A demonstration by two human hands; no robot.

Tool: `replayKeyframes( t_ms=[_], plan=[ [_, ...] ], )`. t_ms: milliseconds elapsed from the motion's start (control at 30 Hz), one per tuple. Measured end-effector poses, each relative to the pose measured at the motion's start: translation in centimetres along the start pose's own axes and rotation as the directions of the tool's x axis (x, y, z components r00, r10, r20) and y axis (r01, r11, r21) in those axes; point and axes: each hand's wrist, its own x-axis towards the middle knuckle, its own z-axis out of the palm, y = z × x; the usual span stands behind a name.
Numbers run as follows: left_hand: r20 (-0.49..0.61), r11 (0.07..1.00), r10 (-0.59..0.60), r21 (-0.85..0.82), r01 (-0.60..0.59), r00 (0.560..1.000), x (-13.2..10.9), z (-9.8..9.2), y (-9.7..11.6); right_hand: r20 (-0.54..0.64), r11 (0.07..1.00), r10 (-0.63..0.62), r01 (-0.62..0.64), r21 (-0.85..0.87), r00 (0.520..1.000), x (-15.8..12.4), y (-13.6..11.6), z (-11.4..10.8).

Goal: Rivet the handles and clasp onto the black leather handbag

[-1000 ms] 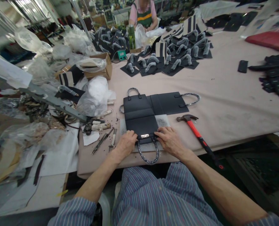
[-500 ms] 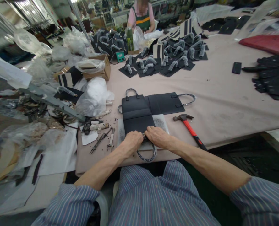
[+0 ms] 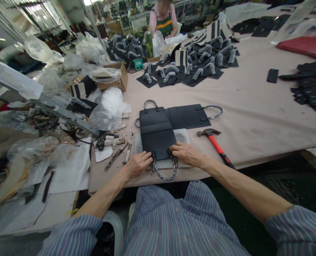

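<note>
A black bag panel [image 3: 158, 140] lies on a pale board [image 3: 183, 137] at the table's near edge, its plastic-wrapped handle [image 3: 164, 177] looping towards me. My left hand [image 3: 140, 163] has its fingers closed at the left end of that handle. At the right end, the fingers of my right hand [image 3: 186, 154] pinch the other handle tab. Beyond the near panel, another black panel [image 3: 188, 115] with a wrapped handle reaches to the right. A claw hammer [image 3: 214, 140] with a red and black grip rests to the right of my right hand.
Left of the board lie slim metal tools [image 3: 116, 156] and a white paper scrap [image 3: 104, 154]. Plastic bags [image 3: 107, 110] and a cardboard box [image 3: 123, 76] stand behind them. Further back are piled bag pieces [image 3: 192, 67], a phone [image 3: 272, 75] and a person [image 3: 163, 21].
My hands were close together at the panel's near edge. Now they have moved apart, left and right, to the two ends of the handle. The hammer has stayed on the table.
</note>
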Motion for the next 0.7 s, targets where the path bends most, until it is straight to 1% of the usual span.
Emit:
replayKeyframes(
  t_ms=[100, 167, 233, 300, 367, 400, 500, 533, 567, 600, 633, 667, 700],
  plan=[
    [-0.021, 0.995, -0.095, -0.026, 0.094, 0.995, -0.1, 0.4, 0.5, -0.036, 0.999, -0.043, 0.043, 0.001, 0.998, -0.2, 0.4, 0.3],
    [-0.029, 0.992, -0.123, -0.025, 0.122, 0.992, 0.1, 0.3, 0.9, -0.058, 0.998, -0.056, 0.057, 0.008, 0.997, -0.3, 0.5, 0.3],
    [-0.018, 0.988, -0.154, -0.021, 0.154, 0.988, 0.2, 0.1, 1.4, -0.092, 0.998, -0.059, 0.060, 0.013, 0.994, -0.4, 0.2, 0.4],
    [-0.004, 0.977, -0.212, -0.034, 0.211, 0.977, 0.4, -0.1, 1.9, -0.145, 0.999, -0.033, 0.039, 0.035, 0.989, -0.8, -0.3, 0.8],
    [0.003, 0.958, -0.282, -0.059, 0.282, 0.959, 0.4, 0.1, 2.5, -0.204, 0.995, 0.039, -0.019, 0.099, 0.978, -1.3, -0.9, 1.6],
    [-0.002, 0.948, -0.310, -0.070, 0.309, 0.951, 0.4, 0.3, 2.8, -0.236, 0.988, 0.094, -0.062, 0.140, 0.967, -1.5, -1.3, 2.1],
    [-0.045, 0.917, -0.383, -0.137, 0.375, 0.922, 0.2, 1.1, 3.6, -0.304, 0.951, 0.264, -0.193, 0.243, 0.915, -2.1, -2.3, 3.6],
    [-0.071, 0.898, -0.418, -0.181, 0.400, 0.906, 0.0, 1.2, 3.8, -0.313, 0.939, 0.302, -0.224, 0.260, 0.900, -2.3, -2.5, 4.0],
    [-0.102, 0.868, -0.470, -0.231, 0.439, 0.877, -0.2, 1.2, 4.0, -0.316, 0.931, 0.327, -0.246, 0.270, 0.891, -2.4, -2.7, 4.3],
    [-0.127, 0.824, -0.541, -0.279, 0.494, 0.831, -0.5, 1.1, 4.0, -0.313, 0.926, 0.339, -0.258, 0.274, 0.887, -2.4, -2.8, 4.4],
    [-0.140, 0.763, -0.626, -0.313, 0.566, 0.767, -0.9, 0.8, 3.8, -0.309, 0.924, 0.344, -0.262, 0.278, 0.887, -2.4, -2.9, 4.5],
    [-0.139, 0.687, -0.714, -0.325, 0.650, 0.686, -1.4, 0.4, 3.5, -0.307, 0.922, 0.348, -0.265, 0.280, 0.886, -2.4, -2.9, 4.6],
    [-0.125, 0.599, -0.796, -0.310, 0.738, 0.593, -2.1, -0.2, 2.9, -0.307, 0.922, 0.350, -0.266, 0.282, 0.885, -2.4, -2.9, 4.6]
  ],
)
